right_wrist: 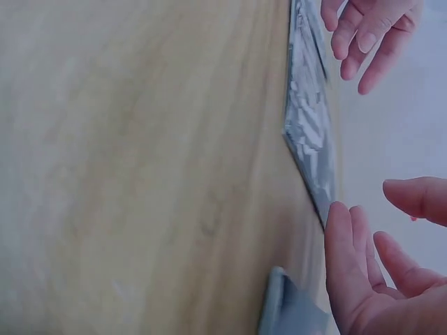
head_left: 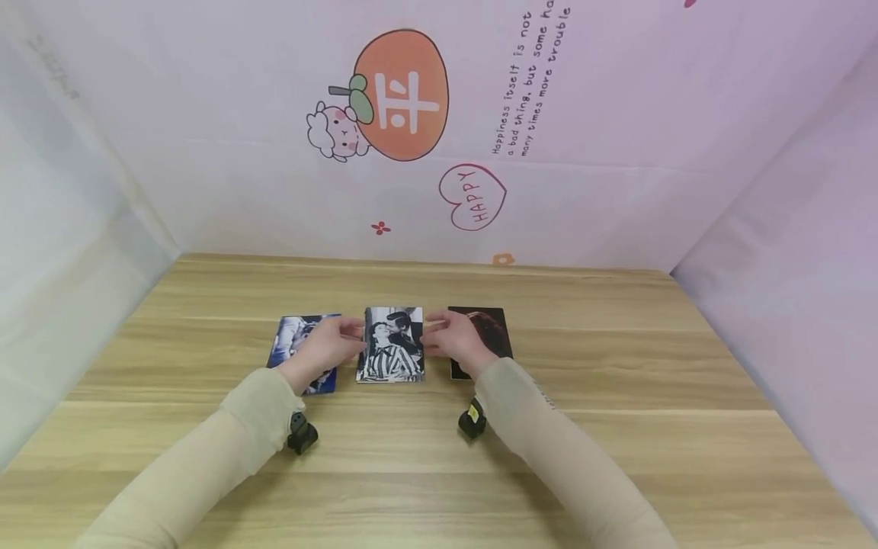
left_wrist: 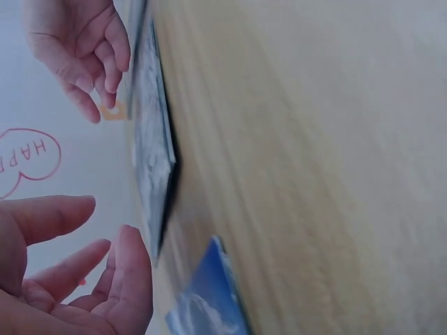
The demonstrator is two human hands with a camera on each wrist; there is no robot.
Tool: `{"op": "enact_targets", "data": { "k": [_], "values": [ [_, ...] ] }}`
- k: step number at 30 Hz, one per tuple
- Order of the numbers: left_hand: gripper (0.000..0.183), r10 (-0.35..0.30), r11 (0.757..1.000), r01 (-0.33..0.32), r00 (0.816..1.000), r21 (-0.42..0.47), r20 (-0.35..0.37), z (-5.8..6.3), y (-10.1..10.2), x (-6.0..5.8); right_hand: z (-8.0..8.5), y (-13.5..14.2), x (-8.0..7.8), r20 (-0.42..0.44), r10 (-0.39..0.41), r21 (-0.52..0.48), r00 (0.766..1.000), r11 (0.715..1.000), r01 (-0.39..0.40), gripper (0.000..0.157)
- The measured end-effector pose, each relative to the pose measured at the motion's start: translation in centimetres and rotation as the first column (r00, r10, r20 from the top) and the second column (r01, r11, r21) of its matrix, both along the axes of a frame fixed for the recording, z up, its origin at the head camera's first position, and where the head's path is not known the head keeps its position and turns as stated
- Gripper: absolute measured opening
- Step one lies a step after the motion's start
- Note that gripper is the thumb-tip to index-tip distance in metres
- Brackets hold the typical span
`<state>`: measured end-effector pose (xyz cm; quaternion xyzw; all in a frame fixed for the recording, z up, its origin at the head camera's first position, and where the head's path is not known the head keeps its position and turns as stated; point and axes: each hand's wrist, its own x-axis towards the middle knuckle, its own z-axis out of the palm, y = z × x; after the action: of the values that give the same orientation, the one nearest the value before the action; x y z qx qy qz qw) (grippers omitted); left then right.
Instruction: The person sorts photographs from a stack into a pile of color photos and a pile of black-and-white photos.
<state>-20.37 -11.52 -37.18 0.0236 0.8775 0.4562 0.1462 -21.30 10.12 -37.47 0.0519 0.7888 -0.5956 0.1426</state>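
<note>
My left hand (head_left: 329, 345) and right hand (head_left: 458, 339), fingers loosely apart and holding nothing, flank the black-and-white picture (head_left: 392, 347); I cannot tell whether my fingertips touch it. An uneven push could skew it on the wooden table (head_left: 391, 488). Beneath my left hand lies a blue picture (head_left: 286, 335), beneath my right a dark picture (head_left: 492, 324); a lowered wrist might drag either.

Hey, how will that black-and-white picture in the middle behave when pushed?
The black-and-white picture looks fairly stiff, since its edges run straight and show some thickness. Lying on the table, it would probably slide rather than tip. Its slim build suggests it is light.
</note>
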Motion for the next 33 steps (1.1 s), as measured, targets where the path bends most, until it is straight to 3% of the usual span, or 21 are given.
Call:
{"op": "enact_targets", "data": {
  "k": [10, 17, 26, 33],
  "values": [
    [0.046, -0.002, 0.997, 0.002, 1.0, 0.079, 0.002, 0.5, 1.1, 0.9, 0.5, 1.7, 0.8, -0.042, 0.045, 0.049, 0.998, 0.998, -0.043, 0.045],
    [0.043, -0.02, 0.991, 0.028, 0.997, 0.129, -0.069, 0.3, 2.3, 1.3, 0.2, 3.4, 1.2, -0.043, 0.033, 0.058, 0.999, 0.998, -0.031, 0.042],
    [0.042, 0.006, 0.967, 0.015, 0.997, 0.254, -0.08, -0.5, 4.5, 1.7, -0.1, 6.7, 1.9, -0.031, 0.013, -0.011, 0.999, 1.0, -0.013, 0.038],
    [0.042, 0.002, 0.963, 0.018, 0.997, 0.27, -0.072, -0.7, 6.2, 1.8, -0.3, 9.0, 2.2, -0.024, 0.004, -0.057, 1.0, 0.998, -0.006, 0.046]
  ]
}}
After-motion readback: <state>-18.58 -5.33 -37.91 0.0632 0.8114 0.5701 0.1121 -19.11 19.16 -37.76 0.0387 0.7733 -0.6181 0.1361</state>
